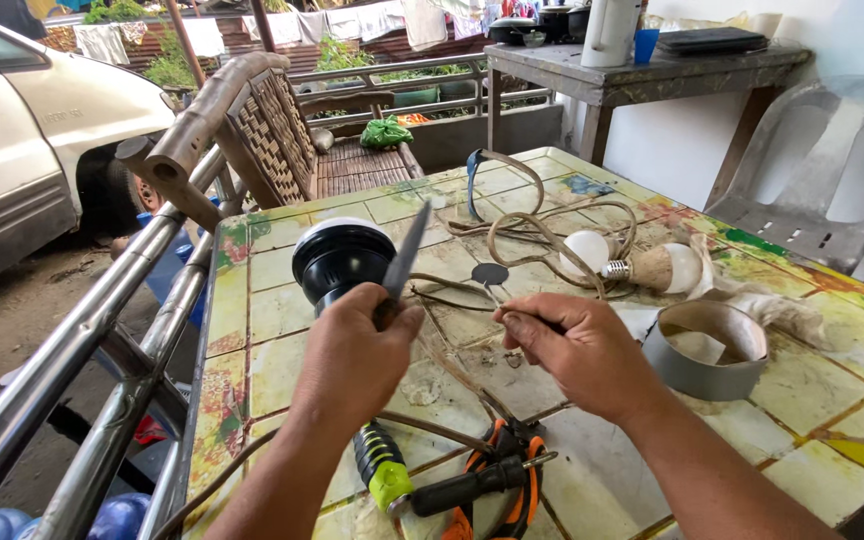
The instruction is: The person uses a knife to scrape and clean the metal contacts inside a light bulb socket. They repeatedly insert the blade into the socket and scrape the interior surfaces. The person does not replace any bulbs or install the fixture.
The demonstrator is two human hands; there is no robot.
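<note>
Left hand point(352, 350) gripping knife point(404, 255) blade-up, right hand point(577, 350) pinching thin wire point(452, 290), both above tiled counter point(272, 310), black lamp fitting point(340, 258) behind knife, white bulbs point(585, 250), grey tape roll point(707, 350), pliers point(502, 480) and green-handled screwdriver point(382, 465) near wrists.

Surface point(282, 340) is pale green tiles with faded red, yellow and blue blotches along the edges. Black lamp holder point(337, 262), two white bulbs point(586, 252), grey tape roll point(707, 352), orange-black pliers point(512, 480), green-handled screwdriver point(384, 468).
</note>
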